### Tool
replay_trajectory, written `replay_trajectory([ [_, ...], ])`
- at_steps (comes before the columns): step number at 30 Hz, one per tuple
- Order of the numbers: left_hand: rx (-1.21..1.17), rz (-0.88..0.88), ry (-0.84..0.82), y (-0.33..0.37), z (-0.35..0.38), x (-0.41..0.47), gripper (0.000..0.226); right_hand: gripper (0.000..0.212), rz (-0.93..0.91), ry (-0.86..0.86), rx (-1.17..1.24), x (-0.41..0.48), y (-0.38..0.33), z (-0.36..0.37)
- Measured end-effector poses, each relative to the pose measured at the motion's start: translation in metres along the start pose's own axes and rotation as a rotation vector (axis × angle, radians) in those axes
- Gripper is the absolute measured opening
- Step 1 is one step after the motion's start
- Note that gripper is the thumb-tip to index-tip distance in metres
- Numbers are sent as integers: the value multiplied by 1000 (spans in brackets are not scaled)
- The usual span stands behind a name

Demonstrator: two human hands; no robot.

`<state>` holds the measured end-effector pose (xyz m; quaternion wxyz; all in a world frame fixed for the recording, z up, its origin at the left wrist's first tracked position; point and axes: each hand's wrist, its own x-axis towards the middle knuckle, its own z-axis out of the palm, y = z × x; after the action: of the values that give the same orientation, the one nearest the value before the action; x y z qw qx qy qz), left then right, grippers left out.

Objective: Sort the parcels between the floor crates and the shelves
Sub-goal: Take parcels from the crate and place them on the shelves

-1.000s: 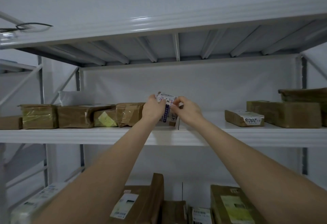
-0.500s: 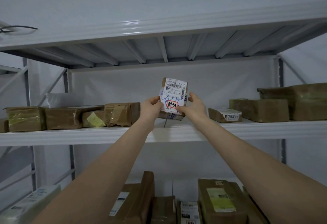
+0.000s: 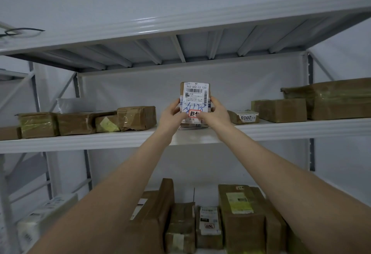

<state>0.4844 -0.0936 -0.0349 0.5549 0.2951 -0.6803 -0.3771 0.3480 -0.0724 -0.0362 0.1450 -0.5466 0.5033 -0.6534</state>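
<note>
My left hand (image 3: 171, 114) and right hand (image 3: 215, 113) each grip one side of the small labelled parcel (image 3: 195, 101), which stands tall between them, label facing me, at the middle shelf (image 3: 100, 141), right of a taped box (image 3: 137, 118).

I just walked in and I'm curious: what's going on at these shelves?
A person is sorting parcels. The left hand and right hand grip one small parcel by its sides, upright, its label facing them, at the middle shelf. It is in a gap between a row of brown parcels on the left and boxes on the right. Whether it touches the shelf I cannot tell. More packages stand below.
</note>
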Motion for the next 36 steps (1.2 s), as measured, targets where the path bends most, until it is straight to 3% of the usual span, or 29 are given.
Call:
replay_trajectory([
  [11, 55, 3, 72, -9, -42, -69, 67, 55, -24, 39, 58, -66, 10, 36],
  [26, 127, -362, 185, -125, -152, -222, 76, 66, 193, -386, -21, -217, 108, 156],
  [36, 117, -614, 310, -220, -263, -308, 78, 66, 391, -625, -85, -313, 154, 285],
])
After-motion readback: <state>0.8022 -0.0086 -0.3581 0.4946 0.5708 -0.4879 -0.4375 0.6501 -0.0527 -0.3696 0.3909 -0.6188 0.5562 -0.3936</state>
